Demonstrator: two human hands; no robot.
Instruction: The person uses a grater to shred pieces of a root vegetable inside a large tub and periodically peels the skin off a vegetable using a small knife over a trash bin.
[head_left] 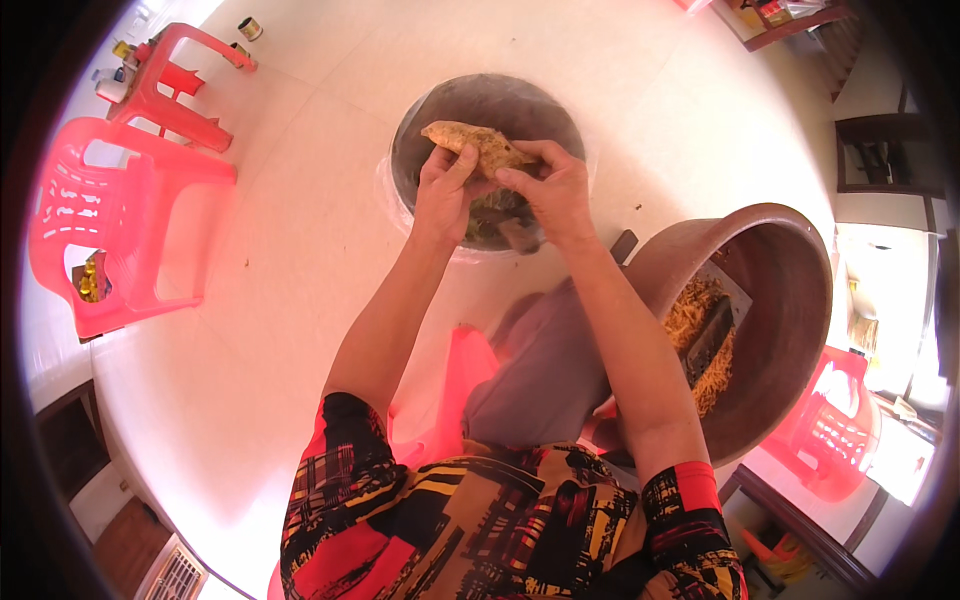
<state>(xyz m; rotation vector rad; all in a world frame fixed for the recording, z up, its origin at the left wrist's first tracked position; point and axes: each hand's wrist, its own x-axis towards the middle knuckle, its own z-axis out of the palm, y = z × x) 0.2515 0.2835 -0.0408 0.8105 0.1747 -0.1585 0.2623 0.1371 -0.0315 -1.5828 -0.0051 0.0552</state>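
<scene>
Both of my hands hold a tan, rough-skinned sweet potato, tapered at its ends and lying crosswise. My left hand grips it from below, thumb against its near side. At its right end my right hand pinches it between thumb and fingers. Beneath is a round dark basin on the floor, with clear plastic around its rim. Brown pieces and some greenish matter show in its near part; my hands hide the middle.
To the right, a large tilted brown tub holds orange shreds and a dark grater-like board. A pink chair and a red stool stand left, near a small can. Another pink chair is behind the tub.
</scene>
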